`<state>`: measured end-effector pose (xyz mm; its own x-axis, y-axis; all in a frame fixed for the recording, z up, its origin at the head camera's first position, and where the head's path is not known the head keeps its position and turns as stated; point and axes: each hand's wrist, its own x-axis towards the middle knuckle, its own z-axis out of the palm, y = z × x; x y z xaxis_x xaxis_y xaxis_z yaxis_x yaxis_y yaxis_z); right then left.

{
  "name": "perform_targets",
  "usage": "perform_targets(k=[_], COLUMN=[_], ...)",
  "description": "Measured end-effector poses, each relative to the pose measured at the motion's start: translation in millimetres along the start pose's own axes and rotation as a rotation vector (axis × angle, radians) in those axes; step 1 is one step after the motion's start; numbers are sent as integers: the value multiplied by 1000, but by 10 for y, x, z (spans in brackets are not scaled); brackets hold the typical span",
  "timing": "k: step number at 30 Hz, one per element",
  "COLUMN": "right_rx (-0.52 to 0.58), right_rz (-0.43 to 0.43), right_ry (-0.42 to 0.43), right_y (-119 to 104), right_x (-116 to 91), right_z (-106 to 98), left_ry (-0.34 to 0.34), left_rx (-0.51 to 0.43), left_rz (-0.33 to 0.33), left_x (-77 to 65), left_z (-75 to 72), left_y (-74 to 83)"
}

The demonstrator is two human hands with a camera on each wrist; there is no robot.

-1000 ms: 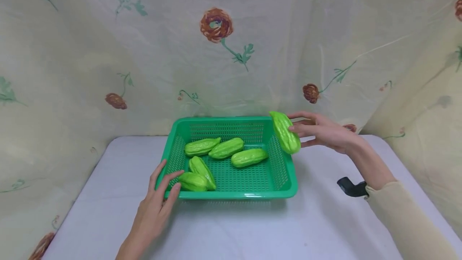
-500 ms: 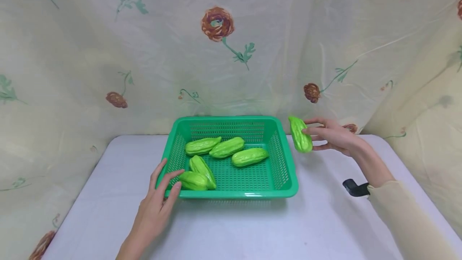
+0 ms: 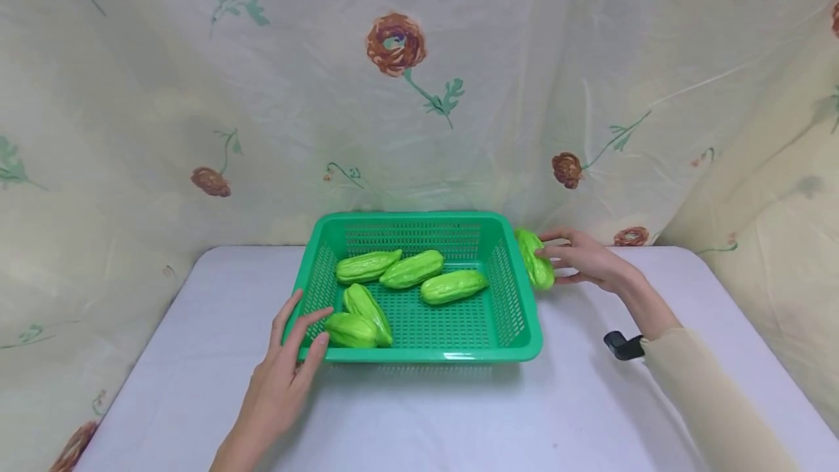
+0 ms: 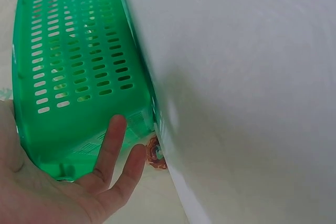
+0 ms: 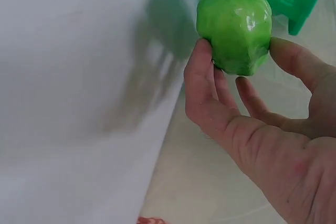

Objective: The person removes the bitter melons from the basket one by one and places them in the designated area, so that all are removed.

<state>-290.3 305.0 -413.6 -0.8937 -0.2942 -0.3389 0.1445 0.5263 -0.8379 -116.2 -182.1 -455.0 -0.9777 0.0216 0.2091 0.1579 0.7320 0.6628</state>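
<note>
My right hand (image 3: 586, 261) pinches a light-green, ridged bitter melon (image 3: 536, 259) between thumb and fingertips, just outside the right wall of a green plastic basket (image 3: 432, 354). In the right wrist view, its rounded end, with a small stem stub, faces the camera, with the basket close behind it. My left hand (image 3: 282, 370) rests at the basket's front left corner, fingers over the rim. The left wrist view shows two fingers stretched out straight beside the slotted wall. Several bitter melons lie in the basket, among them one at right (image 3: 454, 287) and two near my left hand.
The basket stands on a table with a white cloth (image 3: 419, 421). Pale, flower-printed fabric (image 3: 485, 93) hangs right behind the table and along both sides. A black strap piece (image 3: 623, 346) sticks out at my right wrist.
My right hand carried the bitter melon rightward out over the basket's right rim, then lowered it and brought it back left against the outer side. My left hand stayed put.
</note>
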Motion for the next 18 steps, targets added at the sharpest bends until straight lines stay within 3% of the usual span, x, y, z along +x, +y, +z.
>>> perform_targets(k=[18], right_rx=[-58], right_rz=[22], right_ry=[-2], right_y=[159], right_x=[121], right_z=[129], left_ry=[2], left_rx=[-5], left_rz=[-3], left_x=[-2], left_z=[-10], left_y=[5])
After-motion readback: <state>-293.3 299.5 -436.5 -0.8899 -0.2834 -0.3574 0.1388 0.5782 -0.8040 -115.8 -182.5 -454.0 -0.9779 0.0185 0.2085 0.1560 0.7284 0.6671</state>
